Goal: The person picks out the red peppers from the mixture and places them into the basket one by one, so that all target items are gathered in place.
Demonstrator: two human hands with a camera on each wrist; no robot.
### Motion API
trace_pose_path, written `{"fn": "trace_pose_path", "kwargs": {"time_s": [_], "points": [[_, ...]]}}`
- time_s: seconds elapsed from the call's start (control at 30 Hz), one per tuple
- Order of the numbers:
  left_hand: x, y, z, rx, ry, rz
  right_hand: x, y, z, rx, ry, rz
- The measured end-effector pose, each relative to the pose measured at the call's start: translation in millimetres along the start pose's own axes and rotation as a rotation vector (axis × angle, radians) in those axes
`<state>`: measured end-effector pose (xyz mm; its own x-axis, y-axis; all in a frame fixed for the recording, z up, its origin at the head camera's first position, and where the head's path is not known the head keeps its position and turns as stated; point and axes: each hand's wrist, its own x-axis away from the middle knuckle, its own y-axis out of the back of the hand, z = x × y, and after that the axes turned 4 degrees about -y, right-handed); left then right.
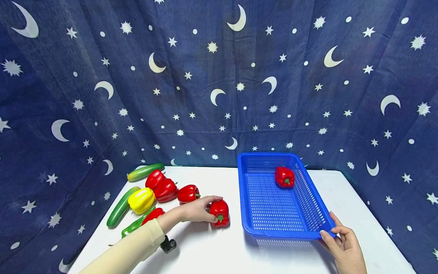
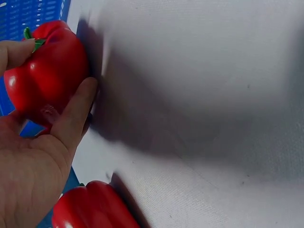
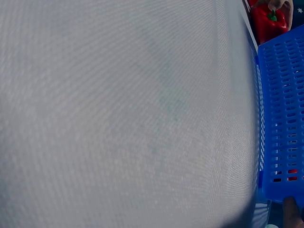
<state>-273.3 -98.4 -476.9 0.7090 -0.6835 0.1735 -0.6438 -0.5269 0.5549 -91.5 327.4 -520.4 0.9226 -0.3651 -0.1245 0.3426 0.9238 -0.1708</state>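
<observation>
My left hand grips a red bell pepper at the middle of the table, thumb by its green stem. The left wrist view shows the fingers around this pepper, which is close over the white cloth. To its right is a blue perforated plastic basket. My right hand holds the basket's near right corner, thumb on the rim and fingers beneath. Another red bell pepper lies inside, toward the back right. In the right wrist view only a fingertip shows at the basket's corner.
On the left side of the white table lie several more red peppers, a yellow pepper, two cucumbers and a long green pepper, partly behind my left sleeve. A dark blue star-patterned curtain hangs behind.
</observation>
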Motion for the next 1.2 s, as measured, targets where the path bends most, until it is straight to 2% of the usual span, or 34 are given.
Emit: {"fn": "trace_pose_path", "kwargs": {"time_s": [0.27,0.6,1.2], "points": [[4.0,-2.3,-0.4,-0.022,-0.005,-0.023,0.3,-1.4,-0.6,-0.002,0.006,-0.008],[6.5,-5.4,1.6,-0.041,-0.01,-0.058,-2.0,-4.7,1.4,0.027,-0.039,-0.033],[4.0,-6.2,2.6,-0.06,-0.034,-0.056,-0.5,-2.1,1.1,-0.001,-0.017,-0.034]]}}
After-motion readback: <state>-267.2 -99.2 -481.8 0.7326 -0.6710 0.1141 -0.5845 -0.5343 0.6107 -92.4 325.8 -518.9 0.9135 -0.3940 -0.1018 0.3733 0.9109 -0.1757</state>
